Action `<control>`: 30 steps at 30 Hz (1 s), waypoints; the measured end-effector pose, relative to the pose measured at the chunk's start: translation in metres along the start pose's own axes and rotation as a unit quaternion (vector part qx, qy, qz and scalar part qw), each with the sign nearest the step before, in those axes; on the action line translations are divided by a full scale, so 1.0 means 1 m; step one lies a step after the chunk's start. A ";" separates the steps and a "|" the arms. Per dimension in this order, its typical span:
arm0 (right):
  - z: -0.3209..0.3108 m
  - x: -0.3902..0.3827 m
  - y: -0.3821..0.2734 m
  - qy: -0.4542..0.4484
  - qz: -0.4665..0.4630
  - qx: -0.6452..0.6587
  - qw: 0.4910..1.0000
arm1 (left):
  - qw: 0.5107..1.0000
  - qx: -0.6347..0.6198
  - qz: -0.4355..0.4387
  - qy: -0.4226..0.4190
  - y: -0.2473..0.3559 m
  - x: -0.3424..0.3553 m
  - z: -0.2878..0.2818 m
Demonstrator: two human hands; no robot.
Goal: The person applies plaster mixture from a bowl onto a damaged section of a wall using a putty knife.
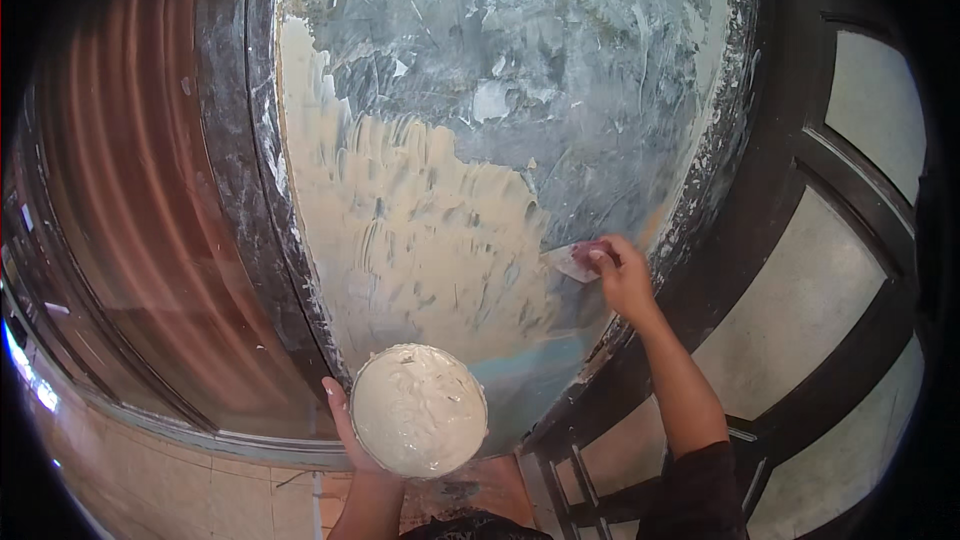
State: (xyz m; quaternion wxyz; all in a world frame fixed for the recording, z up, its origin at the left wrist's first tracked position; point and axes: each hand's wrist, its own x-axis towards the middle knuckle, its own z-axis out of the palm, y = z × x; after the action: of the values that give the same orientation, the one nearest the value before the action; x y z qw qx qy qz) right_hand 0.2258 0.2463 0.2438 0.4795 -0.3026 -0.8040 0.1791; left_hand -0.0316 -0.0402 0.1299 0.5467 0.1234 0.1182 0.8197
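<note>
My left hand holds a round tub from its left side and from below, most of its fingers hidden behind the tub. Thick cream-coloured putty fills it nearly to the brim. In my right hand is a putty knife, gripped by its reddish handle. Its blade lies against the wall panel at the right edge of a spread putty layer. That layer covers the panel's lower left, with ridges and dark gaps in it. Above and to the right, the panel shows patchy grey-blue.
To the left stands a dark frame with a glass pane and reddish curtain folds behind it. A dark wooden door or shutter with pale panels angles in close on the right. Tiled floor shows at the lower left.
</note>
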 end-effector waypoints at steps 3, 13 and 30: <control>-0.003 0.005 0.001 0.026 0.013 0.031 0.999 | 1.000 0.019 -0.001 -0.015 0.002 -0.002 0.002; 0.005 0.000 0.014 0.027 -0.039 -0.022 0.999 | 0.996 0.068 0.001 -0.050 0.006 -0.006 0.008; -0.009 0.012 -0.006 0.036 0.012 0.035 0.999 | 0.998 0.056 0.008 -0.040 0.005 -0.007 0.005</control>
State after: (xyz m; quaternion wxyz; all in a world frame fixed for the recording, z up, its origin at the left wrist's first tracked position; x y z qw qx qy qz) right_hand 0.2272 0.2502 0.2594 0.5167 -0.3017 -0.7753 0.2023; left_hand -0.0314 -0.0485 0.1354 0.5365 0.1876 0.1405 0.8107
